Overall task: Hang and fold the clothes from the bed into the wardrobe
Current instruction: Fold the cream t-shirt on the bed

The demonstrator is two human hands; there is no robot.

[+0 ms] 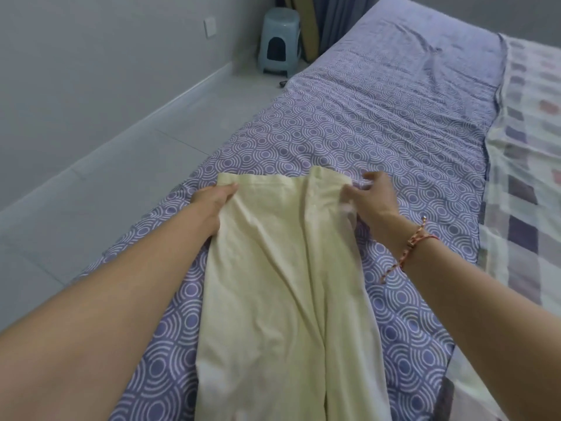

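Garment under inspection: one pale yellow garment, lying lengthwise on the bed over its purple ring-patterned cover, with the far hem towards the middle of the bed and the near end running out of the bottom of the view. The left hand holds the far left corner, thumb on top and fingers tucked under the cloth, so that grip is closed on the fabric. The right hand, with a cord bracelet at the wrist, sits at the far right edge. Its fingertips appear to pinch the hem, though blur makes the exact contact hard to confirm. The cloth looks thin, light and limp. It shows long soft creases down the middle and holds no shape of its own, so it is likely to sag, drag and bunch if lifted by one point. Fragility is judged low and slipperiness slight. Recommended hold: both far corners or the side seams, kept taut between the hands, then folded flat on the bed. A checked blanket lies along the right side. No wardrobe is in view.
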